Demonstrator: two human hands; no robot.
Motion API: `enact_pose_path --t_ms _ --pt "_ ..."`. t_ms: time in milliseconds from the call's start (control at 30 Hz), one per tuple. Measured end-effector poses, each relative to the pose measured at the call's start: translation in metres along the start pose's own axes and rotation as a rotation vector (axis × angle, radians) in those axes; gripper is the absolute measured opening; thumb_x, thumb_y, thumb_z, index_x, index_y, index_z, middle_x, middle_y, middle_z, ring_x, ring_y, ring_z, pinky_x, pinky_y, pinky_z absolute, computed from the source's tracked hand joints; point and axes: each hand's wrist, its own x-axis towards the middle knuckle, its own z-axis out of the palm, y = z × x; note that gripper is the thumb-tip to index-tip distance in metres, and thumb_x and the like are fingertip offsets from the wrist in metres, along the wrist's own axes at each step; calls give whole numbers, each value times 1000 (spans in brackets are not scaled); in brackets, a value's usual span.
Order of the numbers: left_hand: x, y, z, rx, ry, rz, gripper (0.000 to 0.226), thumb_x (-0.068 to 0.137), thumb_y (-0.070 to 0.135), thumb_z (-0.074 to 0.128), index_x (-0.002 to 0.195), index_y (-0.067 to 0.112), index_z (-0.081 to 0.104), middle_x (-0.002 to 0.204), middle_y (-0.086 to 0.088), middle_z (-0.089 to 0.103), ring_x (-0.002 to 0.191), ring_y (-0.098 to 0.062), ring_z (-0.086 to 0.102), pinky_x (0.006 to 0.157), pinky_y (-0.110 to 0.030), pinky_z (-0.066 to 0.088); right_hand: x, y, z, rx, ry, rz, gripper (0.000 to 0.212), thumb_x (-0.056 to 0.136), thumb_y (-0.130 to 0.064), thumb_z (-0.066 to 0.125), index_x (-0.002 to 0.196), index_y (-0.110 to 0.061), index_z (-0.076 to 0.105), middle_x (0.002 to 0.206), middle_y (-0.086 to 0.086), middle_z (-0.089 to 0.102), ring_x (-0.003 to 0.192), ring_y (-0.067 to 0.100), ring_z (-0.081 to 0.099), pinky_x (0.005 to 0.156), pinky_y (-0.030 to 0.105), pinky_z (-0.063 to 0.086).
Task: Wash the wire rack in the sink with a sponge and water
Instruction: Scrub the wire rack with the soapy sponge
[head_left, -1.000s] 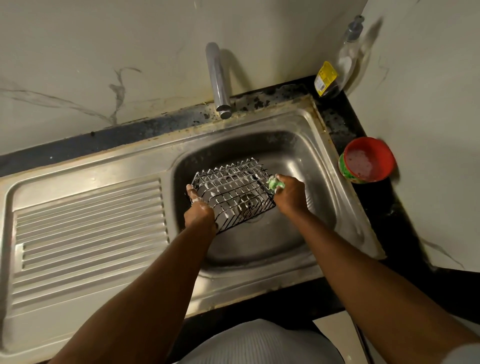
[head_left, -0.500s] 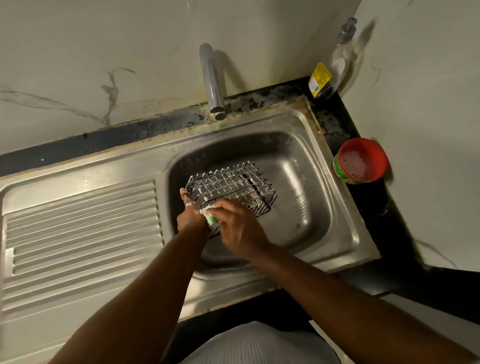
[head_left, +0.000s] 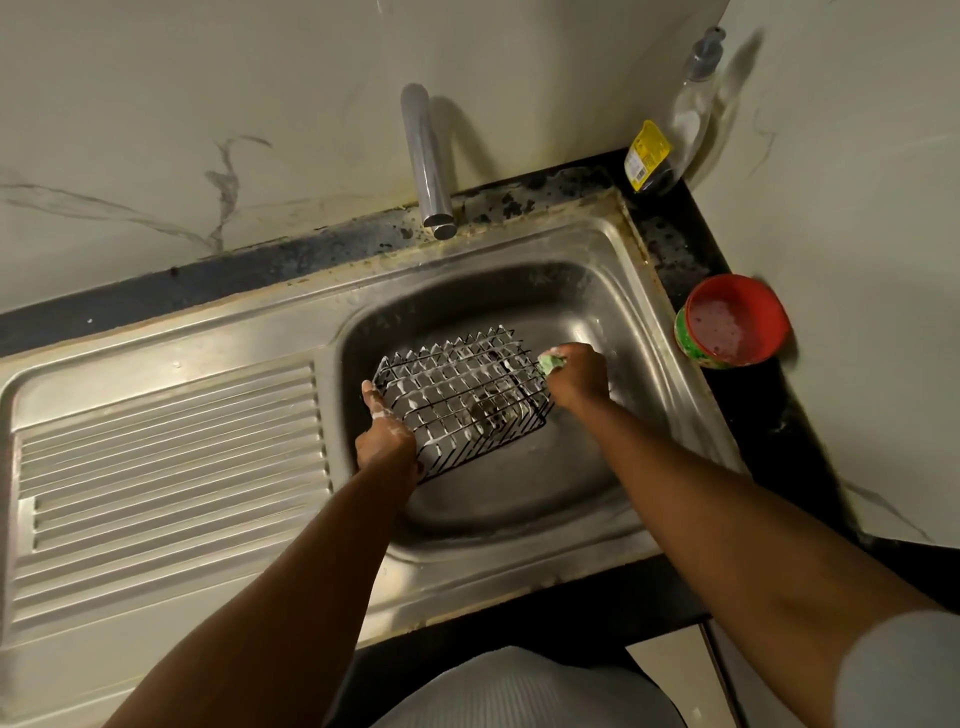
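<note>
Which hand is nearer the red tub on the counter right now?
Right. The right hand, holding the green sponge, is at the wire rack's right end, toward the red tub. The left hand grips the rack's left edge, farther away.

soapy black wire rack (head_left: 462, 395) tilted in sink (head_left: 493, 499), green sponge (head_left: 551, 362) at right edge.

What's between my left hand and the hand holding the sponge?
The sudsy wire rack fills the gap: the left hand holds its left edge, the right hand holds the green sponge at its right edge. Seen in the head view.
</note>
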Motion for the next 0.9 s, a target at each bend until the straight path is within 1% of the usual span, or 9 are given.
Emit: enact_pose_path --t_ms 167,267,300,367,567,667,767,833,900 --pt "1 -4 0 5 27 13 105 82 95 35 145 13 52 112 -10 61 88 -28 59 79 -42 59 21 -3 5 8 -91 8 29 88 -12 76 117 -18 78 122 2 75 113 20 70 86 17 48" --pt "4 -8 0 79 -3 94 77 97 78 41 137 13 56 125 -17 63 78 -24 58 69 -36 57 24 -4 5 46 -87 27 32 91 -8 72 122 -14 76 124 5 74 114 21 70 80 12 44" --pt "4 -8 0 72 0 93 79 93 82 41 132 16 57 123 -16 64 80 -26 60 65 -36 55 25 -5 6 64 -72 18 33 91 -6 71 123 -12 75 123 7 74 114 21 70 79 10 42" --pt "3 -9 -1 55 35 78 100 81 96 37 134 13 58 118 -14 65 88 -31 66 65 -37 56 27 -12 6 92 -23 -20 35 91 -3 70 125 -9 73 124 9 74 115 23 69 81 10 42" --pt "5 -11 0 28 69 96 118 68 104 37 132 9 62 116 -13 68 99 -38 69 95 -53 59 18 -35 3 -29 -66 -49 39 86 -7 77 124 -12 73 127 11 72 117 27 68 93 24 51" --pt "3 -8 3 14 69 117 101 68 103 42 112 15 64 110 -11 68 100 -37 69 97 -53 58 3 -31 -3 -97 -51 7 37 84 -9 77 121 -13 71 125 12 72 117 31 67 91 30 54" --pt "3 -6 5 -10 51 120 98 48 110 37 83 20 53 105 -11 72 98 -35 72 95 -52 60 -17 -21 -5 -138 -19 53 28 87 -9 73 115 -10 71 120 15 73 114 35 68 85 32 55" --pt "1 -8 5 -18 48 113 100 51 110 38 89 19 58 108 -12 74 101 -34 73 94 -50 60 -25 -19 -6 -115 -1 71 23 87 -7 72 110 -10 71 116 14 74 111 35 69 78 30 52" --pt "0 -8 3 -21 45 85 107 61 106 41 111 15 66 111 -13 75 101 -34 74 87 -45 62 -29 -20 -10 -95 3 88 21 85 -6 71 106 -11 71 114 14 74 109 34 69 76 28 49"
